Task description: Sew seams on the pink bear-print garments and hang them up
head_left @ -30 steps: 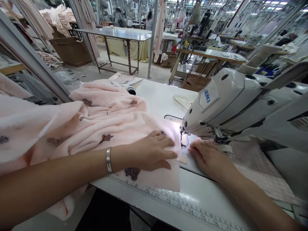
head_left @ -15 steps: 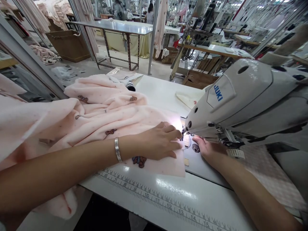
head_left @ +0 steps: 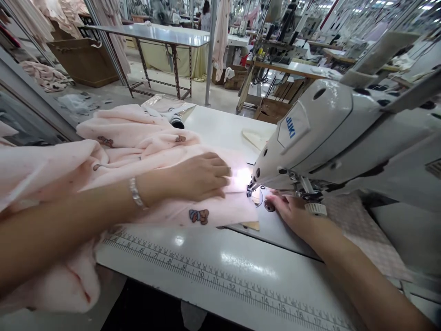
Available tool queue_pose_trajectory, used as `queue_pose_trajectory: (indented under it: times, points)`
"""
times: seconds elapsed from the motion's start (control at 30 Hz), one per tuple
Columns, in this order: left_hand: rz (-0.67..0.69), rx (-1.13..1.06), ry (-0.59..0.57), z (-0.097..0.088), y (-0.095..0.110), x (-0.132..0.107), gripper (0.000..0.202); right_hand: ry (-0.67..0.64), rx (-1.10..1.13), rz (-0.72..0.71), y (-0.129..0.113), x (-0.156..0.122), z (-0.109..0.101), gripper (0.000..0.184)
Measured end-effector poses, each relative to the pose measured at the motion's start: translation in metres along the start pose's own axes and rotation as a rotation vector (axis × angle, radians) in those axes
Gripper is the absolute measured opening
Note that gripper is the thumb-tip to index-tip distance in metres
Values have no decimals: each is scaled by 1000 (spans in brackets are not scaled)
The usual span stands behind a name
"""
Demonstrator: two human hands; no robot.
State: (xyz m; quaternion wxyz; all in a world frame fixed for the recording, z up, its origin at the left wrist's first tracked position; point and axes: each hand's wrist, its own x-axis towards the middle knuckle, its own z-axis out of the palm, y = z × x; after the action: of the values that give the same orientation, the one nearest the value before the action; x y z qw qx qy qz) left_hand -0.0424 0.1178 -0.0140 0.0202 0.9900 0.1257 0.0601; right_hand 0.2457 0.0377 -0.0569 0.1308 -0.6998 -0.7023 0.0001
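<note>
My left hand (head_left: 198, 177) lies flat, fingers stretched out, on pale pink fleece fabric (head_left: 138, 151) with small printed figures. Its fingertips press the cloth close to the lit needle area (head_left: 250, 191) of a white JUKI sewing machine (head_left: 327, 133). A silver bangle (head_left: 135, 193) rings that wrist. My right hand (head_left: 292, 211) rests on the machine bed under the sewing head, just right of the needle, fingers extended and touching the bed beside the fabric's edge. Part of its fingertips is hidden by the machine head.
A ruler scale (head_left: 220, 280) runs along the white table's front edge. A small cream piece (head_left: 257, 137) and a dark spool (head_left: 177, 122) lie further back on the table. Beyond stand a metal table (head_left: 155, 34), brown bins (head_left: 82, 59), hanging garments and other workstations with people far off.
The fabric has slid back and left, and my left hand went with it, away from me. My right hand has stayed beside the needle under the machine head.
</note>
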Motion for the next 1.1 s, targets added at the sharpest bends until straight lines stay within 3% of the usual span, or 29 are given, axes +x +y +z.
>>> queue_pose_trajectory:
  times: [0.07,0.13,0.17,0.23,0.27,0.33,0.43,0.53,0.63,0.8,0.93,1.1]
  points:
    - [-162,-41,-28,6,26,-31,46,-43,14,-19,-15,-10,-12,39]
    - [-457,-87,34,14,71,-56,55,-83,47,-63,-31,-18,-20,39]
    - [-512,-123,106,16,94,-62,58,-97,67,-93,-39,-21,-22,38]
    - [-392,-268,156,10,127,-58,50,-107,112,-144,-50,-25,-22,34]
    - [-307,-362,143,4,133,-49,42,-106,133,-159,-52,-26,-21,32]
    - [-266,-451,137,-7,124,-22,23,-88,164,-178,-49,-26,-19,28]
    - [-245,-277,164,-5,83,13,18,21,163,-207,-32,-22,-19,24]
    - [-191,-169,105,17,58,22,29,192,117,-243,-19,-23,-25,25]
    - [-210,-136,133,31,62,16,33,284,109,-317,-30,-35,-32,22]
    - [-229,-110,159,24,73,17,37,85,33,-478,-50,-54,-25,39]
    - [-239,-139,168,21,68,20,43,13,-117,-546,-33,-55,-13,46]
    - [-253,-143,170,24,66,17,43,-15,-123,-513,-24,-56,-13,49]
